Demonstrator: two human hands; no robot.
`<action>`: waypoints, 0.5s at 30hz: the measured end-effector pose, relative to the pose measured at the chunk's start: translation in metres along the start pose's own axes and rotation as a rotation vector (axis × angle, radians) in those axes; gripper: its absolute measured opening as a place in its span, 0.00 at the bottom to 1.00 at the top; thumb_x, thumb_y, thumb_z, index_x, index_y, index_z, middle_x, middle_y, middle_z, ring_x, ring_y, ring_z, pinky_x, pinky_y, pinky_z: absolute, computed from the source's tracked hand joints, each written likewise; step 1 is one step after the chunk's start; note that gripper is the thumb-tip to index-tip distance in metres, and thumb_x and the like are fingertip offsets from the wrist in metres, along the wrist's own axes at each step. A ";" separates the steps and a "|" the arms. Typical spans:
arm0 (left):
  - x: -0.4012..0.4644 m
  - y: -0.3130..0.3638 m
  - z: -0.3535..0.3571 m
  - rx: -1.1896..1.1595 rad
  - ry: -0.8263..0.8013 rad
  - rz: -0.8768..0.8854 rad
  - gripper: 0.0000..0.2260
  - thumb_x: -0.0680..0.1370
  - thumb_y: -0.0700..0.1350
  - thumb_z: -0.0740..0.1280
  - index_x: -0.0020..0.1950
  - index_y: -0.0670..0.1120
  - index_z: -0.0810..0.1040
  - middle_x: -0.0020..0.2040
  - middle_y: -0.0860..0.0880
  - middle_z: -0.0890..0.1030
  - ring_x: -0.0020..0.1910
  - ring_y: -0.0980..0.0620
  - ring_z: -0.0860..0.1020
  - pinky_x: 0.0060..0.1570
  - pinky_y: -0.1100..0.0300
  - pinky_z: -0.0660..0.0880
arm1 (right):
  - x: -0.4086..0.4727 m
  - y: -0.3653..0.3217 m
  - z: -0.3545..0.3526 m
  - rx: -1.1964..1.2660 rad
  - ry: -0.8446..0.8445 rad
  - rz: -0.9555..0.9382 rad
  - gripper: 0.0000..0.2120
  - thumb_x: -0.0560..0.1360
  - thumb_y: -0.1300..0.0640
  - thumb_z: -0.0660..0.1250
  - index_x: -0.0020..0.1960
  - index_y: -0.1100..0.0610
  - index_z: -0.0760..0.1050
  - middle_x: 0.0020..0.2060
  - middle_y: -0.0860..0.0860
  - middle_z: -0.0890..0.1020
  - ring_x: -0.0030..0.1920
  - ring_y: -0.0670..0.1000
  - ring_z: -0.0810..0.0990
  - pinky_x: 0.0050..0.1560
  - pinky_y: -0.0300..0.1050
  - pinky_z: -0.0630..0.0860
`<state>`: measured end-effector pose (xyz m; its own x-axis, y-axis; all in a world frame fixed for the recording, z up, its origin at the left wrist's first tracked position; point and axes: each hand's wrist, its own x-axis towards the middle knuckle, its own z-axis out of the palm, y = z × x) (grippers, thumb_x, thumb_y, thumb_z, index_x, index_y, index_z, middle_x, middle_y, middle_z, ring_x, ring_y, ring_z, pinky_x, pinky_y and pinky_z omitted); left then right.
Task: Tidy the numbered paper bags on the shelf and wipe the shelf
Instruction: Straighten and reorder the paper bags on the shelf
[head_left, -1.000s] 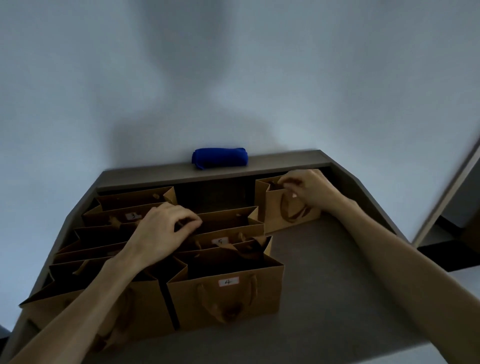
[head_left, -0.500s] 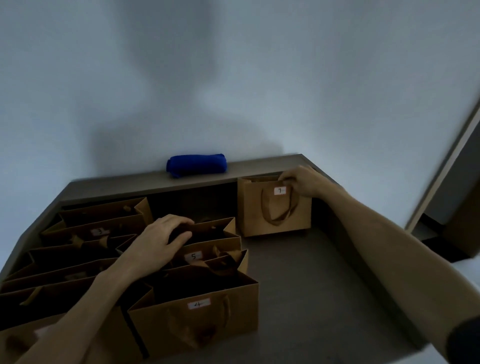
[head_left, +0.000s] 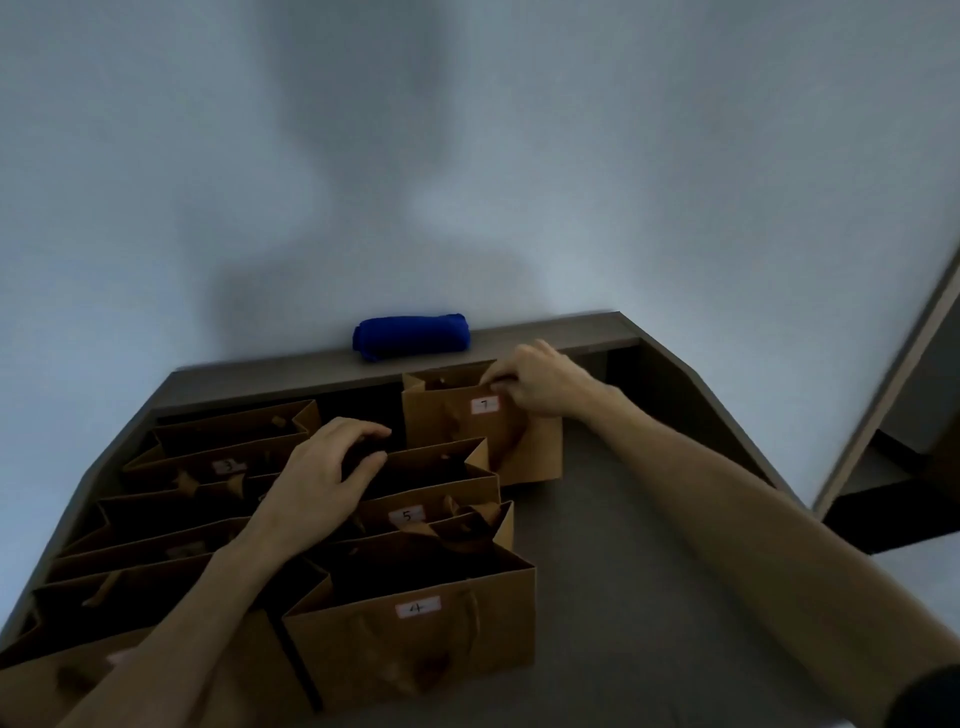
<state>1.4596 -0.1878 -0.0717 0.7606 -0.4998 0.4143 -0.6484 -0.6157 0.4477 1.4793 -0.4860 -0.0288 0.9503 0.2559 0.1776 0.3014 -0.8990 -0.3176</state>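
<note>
Several brown paper bags with white number labels stand on the grey shelf (head_left: 649, 597). Bag 7 (head_left: 447, 426) stands at the back, and my right hand (head_left: 540, 382) pinches its top front edge beside the label. My left hand (head_left: 332, 467) rests with curved fingers on the top edge of the bag behind bag 5 (head_left: 431, 512). Bag 4 (head_left: 415, 639) stands nearest me. Bag 3 (head_left: 208, 470) is in the left row, among other bags whose labels are hidden. A rolled blue cloth (head_left: 411, 336) lies on the back ledge against the wall.
A raised ledge (head_left: 571, 332) runs along the back of the shelf under a pale wall. Bare grey shelf surface lies right of the bags. A slanted panel edge (head_left: 883, 395) and a dark gap are at the far right.
My right hand has shifted bag 7 left, closer to the other bags, and turned its label toward me. My left hand stays on the bag behind bag 5. The camera view shifted.
</note>
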 end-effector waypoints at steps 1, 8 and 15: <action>-0.001 0.000 -0.003 -0.003 0.028 -0.004 0.13 0.79 0.45 0.64 0.63 0.51 0.75 0.59 0.55 0.75 0.57 0.61 0.73 0.55 0.64 0.72 | 0.002 -0.012 0.008 0.020 -0.009 -0.033 0.11 0.79 0.56 0.63 0.61 0.52 0.78 0.55 0.49 0.81 0.51 0.44 0.79 0.53 0.45 0.78; -0.012 -0.006 -0.023 0.040 0.116 -0.089 0.13 0.80 0.45 0.63 0.65 0.51 0.74 0.63 0.55 0.72 0.62 0.56 0.71 0.60 0.56 0.72 | 0.013 -0.067 0.043 0.093 -0.051 -0.152 0.14 0.80 0.57 0.63 0.65 0.53 0.76 0.60 0.51 0.79 0.56 0.48 0.80 0.55 0.49 0.80; -0.021 -0.014 -0.028 0.091 0.106 -0.100 0.11 0.80 0.47 0.64 0.62 0.52 0.75 0.62 0.54 0.74 0.62 0.57 0.71 0.59 0.59 0.71 | 0.015 -0.070 0.059 0.120 -0.087 -0.162 0.12 0.80 0.57 0.63 0.62 0.54 0.78 0.59 0.51 0.80 0.58 0.49 0.78 0.61 0.52 0.76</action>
<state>1.4523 -0.1518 -0.0644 0.8105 -0.3696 0.4545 -0.5607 -0.7139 0.4194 1.4773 -0.3985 -0.0593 0.8904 0.4276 0.1561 0.4528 -0.7962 -0.4013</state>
